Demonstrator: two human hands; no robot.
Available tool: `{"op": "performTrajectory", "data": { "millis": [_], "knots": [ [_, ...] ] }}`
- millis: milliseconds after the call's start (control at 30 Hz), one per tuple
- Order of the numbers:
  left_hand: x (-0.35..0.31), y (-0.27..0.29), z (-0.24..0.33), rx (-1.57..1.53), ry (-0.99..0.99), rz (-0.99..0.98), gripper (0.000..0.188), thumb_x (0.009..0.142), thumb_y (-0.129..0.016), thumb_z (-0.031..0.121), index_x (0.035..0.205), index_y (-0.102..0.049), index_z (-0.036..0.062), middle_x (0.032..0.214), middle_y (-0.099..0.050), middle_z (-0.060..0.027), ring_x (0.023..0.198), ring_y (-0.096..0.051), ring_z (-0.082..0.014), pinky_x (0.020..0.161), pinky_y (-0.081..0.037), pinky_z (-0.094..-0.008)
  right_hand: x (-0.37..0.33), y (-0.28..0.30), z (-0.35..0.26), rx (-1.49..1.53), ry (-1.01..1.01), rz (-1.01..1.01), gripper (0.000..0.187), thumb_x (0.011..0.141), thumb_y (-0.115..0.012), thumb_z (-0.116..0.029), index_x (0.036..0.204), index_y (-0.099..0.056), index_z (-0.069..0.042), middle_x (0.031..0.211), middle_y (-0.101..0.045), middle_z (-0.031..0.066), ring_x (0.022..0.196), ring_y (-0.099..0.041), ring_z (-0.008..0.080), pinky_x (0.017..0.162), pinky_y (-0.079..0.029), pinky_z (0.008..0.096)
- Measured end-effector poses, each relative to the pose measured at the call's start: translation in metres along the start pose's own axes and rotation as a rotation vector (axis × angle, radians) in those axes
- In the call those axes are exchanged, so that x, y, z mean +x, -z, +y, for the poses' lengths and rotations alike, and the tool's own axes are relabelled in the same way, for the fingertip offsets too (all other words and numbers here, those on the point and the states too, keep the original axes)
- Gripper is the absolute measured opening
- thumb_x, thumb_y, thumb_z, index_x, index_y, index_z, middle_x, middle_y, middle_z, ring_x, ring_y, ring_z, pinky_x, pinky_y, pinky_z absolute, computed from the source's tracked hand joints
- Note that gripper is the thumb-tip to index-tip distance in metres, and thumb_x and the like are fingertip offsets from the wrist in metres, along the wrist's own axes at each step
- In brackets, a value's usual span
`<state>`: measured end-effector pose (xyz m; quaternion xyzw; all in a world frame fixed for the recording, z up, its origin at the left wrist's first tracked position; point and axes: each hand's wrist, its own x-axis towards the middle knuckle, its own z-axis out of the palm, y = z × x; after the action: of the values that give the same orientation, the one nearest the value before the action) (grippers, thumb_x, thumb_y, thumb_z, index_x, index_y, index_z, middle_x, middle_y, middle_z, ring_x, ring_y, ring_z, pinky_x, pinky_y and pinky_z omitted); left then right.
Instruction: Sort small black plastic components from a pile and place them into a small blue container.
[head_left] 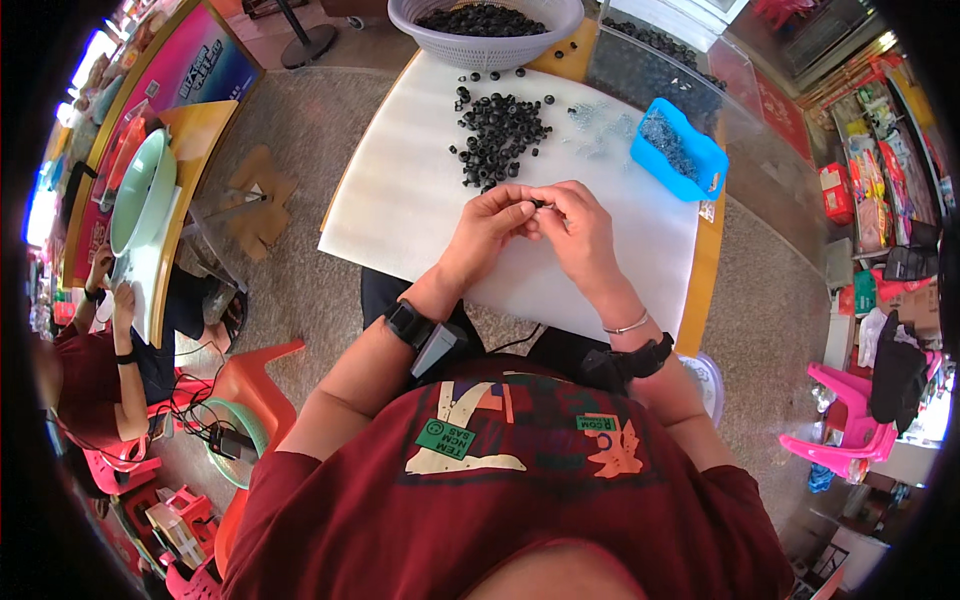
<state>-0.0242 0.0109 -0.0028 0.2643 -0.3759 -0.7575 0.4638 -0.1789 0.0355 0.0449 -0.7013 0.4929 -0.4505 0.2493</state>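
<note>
My left hand (487, 232) and my right hand (583, 235) meet over the near part of the white-topped table (400, 190). Fingertips of both pinch a small black part (538, 203), mostly covered by them. Just beyond my hands lies a loose pile of small black round parts (500, 135), some with holes. Right of that pile, small clear or silvery pieces (600, 125) are scattered on the white surface. A bright blue tray (712, 160) at the table's right edge holds more such small pieces.
A grey colander (490, 45) full of black parts stands at the far edge. Beyond the table's right side, more black parts lie under a clear sheet (640, 75). At left, another person (95, 370) works at a table with a green basin (143, 195). Pink stools (850, 420) stand right.
</note>
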Motion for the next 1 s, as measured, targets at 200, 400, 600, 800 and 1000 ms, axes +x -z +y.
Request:
{"op": "performTrajectory", "data": {
  "millis": [200,400,600,800,1000],
  "knots": [
    [-0.002,0.002,0.001,-0.105,-0.018,-0.012,0.019,0.093,-0.057,0.005,0.11,-0.059,-0.0001,0.092,-0.064,-0.0055,0.079,-0.061,-0.0136,0.075,-0.052,-0.0278,-0.007,-0.007,0.001,0.145,-0.068,0.106,0.012,0.082,-0.061,0.002,0.092,-0.062,-0.003,0.089,-0.061,0.0096,0.07,-0.063,0.0214,0.061,-0.051,0.0314],
    [-0.004,0.001,0.002,-0.134,-0.007,0.019,0.017,0.093,-0.054,0.003,0.108,-0.059,-0.0007,0.097,-0.063,-0.0088,0.08,-0.06,-0.014,0.074,-0.052,-0.0291,-0.014,0.004,0.012,-0.02,-0.034,0.043,0.006,0.081,-0.06,0.002,0.084,-0.06,-0.003,0.083,-0.06,0.0101,0.074,-0.061,0.0266,0.062,-0.048,0.0354],
    [-0.002,-0.003,0.004,-0.107,0.016,0.003,0.015,0.093,-0.054,0.004,0.107,-0.059,-0.0005,0.097,-0.063,-0.0092,0.079,-0.059,-0.0136,0.074,-0.052,-0.0291,0.011,0.031,0.059,-0.312,-0.011,0.173,0.011,0.081,-0.061,-0.004,0.092,-0.063,-0.003,0.083,-0.059,0.0122,0.082,-0.058,0.0323,0.072,-0.047,0.0417],
    [-0.002,-0.001,0.005,-0.07,0.031,-0.028,0.016,0.093,-0.054,0.005,0.107,-0.058,-0.0002,0.096,-0.062,-0.0088,0.078,-0.059,-0.0132,0.074,-0.051,-0.0281,0.035,0.031,0.084,-0.617,0.116,0.144,0.019,0.08,-0.061,-0.003,0.099,-0.066,-0.005,0.085,-0.057,0.0122,0.084,-0.056,0.032,0.075,-0.046,0.0427],
    [-0.005,-0.005,0.008,-0.085,0.043,-0.007,0.016,0.093,-0.053,0.004,0.108,-0.058,-0.0003,0.096,-0.062,-0.0088,0.078,-0.059,-0.0131,0.074,-0.052,-0.0285,0.009,0.037,0.079,-0.404,0.085,0.204,0.013,0.08,-0.06,-0.001,0.092,-0.063,-0.004,0.085,-0.057,0.0108,0.083,-0.056,0.0305,0.074,-0.046,0.041]
  ]
}}
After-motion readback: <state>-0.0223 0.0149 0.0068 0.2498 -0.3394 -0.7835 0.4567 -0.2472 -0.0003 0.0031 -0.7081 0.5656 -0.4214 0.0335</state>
